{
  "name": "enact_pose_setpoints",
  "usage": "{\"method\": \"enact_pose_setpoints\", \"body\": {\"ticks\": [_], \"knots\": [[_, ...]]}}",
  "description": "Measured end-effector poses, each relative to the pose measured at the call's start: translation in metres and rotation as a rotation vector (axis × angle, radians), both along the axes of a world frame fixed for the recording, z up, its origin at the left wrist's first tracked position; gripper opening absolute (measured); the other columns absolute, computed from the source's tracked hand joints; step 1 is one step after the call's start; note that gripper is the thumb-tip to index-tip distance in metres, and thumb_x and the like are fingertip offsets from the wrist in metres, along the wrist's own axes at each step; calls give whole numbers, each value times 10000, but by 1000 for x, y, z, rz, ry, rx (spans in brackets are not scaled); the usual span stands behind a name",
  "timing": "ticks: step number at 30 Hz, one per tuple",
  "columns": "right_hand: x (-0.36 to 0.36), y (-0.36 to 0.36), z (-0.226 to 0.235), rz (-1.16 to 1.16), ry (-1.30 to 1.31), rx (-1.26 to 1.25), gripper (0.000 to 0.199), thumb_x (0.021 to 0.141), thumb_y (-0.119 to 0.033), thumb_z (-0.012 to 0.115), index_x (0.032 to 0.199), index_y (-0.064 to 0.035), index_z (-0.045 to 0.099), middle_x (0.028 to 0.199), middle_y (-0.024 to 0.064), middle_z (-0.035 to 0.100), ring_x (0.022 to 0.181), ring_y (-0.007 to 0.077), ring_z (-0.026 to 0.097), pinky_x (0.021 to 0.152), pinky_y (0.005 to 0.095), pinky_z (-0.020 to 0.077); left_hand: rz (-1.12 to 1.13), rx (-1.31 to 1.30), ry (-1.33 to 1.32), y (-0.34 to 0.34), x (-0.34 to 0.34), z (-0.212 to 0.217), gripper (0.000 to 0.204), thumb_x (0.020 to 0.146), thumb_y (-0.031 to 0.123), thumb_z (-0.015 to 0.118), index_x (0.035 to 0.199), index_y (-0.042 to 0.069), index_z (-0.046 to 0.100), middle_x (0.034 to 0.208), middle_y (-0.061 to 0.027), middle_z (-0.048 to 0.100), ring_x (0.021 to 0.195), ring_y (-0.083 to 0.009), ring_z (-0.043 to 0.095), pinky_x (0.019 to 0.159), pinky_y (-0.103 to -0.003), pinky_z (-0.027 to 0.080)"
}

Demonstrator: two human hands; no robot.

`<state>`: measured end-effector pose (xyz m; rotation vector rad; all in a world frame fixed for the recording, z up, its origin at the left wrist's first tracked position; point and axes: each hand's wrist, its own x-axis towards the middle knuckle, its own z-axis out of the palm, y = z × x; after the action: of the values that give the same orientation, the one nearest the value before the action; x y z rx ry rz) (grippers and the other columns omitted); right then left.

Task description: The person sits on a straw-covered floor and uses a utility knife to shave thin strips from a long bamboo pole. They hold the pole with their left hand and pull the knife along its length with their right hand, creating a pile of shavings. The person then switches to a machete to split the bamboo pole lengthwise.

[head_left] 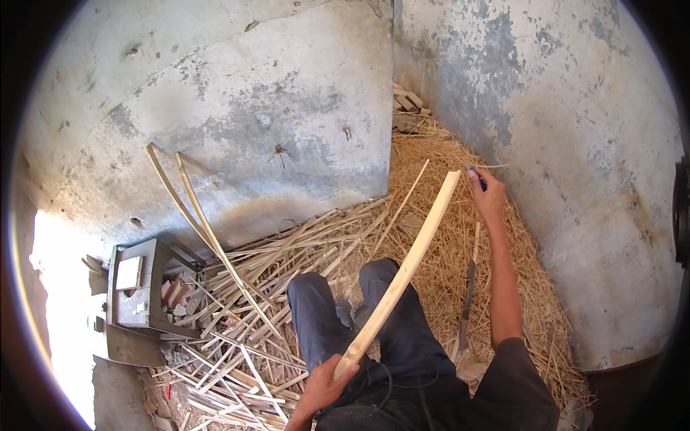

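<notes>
A long, pale split-bamboo strip [402,276] slants up and away to the right across my lap. My left hand [328,384] is closed around its near, lower end. At the strip's far end, my right hand [491,200] is raised with the arm stretched out. Its fingers are closed on a small dark blue object [482,184], mostly hidden, whose kind I cannot make out. That hand is just right of the strip's tip; whether it touches the strip I cannot tell.
Left of my knees lies a heap of bamboo strips [251,352]. Straw-like shavings [517,287] cover the right side, with a long dark blade [468,294] on them. Two strips [194,208] lean against the wall [309,93]. A wooden box [144,287] stands at left.
</notes>
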<state>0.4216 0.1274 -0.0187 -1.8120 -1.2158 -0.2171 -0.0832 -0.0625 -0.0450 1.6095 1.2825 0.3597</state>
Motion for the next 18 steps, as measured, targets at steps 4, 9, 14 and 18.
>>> {"method": "enact_pose_setpoints", "body": {"ticks": [4, 9, 14, 18], "knots": [[60, -5, -23, -68, 112, -235, 531, 1029, -527, 636, 1146, -33, 792, 869, 150, 749, 711, 226, 659, 690, 400, 514, 8, -22, -38, -7, -16, -14, 379, 1035, 373, 708, 981, 10, 609, 714, -139, 576, 646, -226, 551, 623, -401, 451], [38, -45, -52, 169, 15, -768, 525, 1049, -507, 610, 1102, -7, 761, 834, 122, 700, 695, 217, 606, 687, 389, 490, 108, -255, -275, 16, -14, -31, 354, 1098, 364, 620, 946, 44, 604, 713, 32, 494, 645, -63, 484, 567, -268, 384], [-104, -89, -8, 343, 313, -309, 379, 1053, -376, 640, 1106, -10, 724, 883, 124, 718, 773, 254, 665, 743, 372, 535, 52, -370, -550, 56, 19, -11, 372, 1131, 410, 516, 979, 75, 567, 741, 47, 462, 619, -42, 408, 538, -224, 335], [-183, -123, 5, 603, 132, -66, 316, 975, -332, 753, 1094, -40, 729, 921, 126, 747, 743, 301, 722, 659, 359, 559, -49, -379, -633, 81, 43, -10, 514, 1126, 543, 437, 1031, 55, 572, 739, 40, 440, 600, -53, 390, 519, -225, 320]]}}
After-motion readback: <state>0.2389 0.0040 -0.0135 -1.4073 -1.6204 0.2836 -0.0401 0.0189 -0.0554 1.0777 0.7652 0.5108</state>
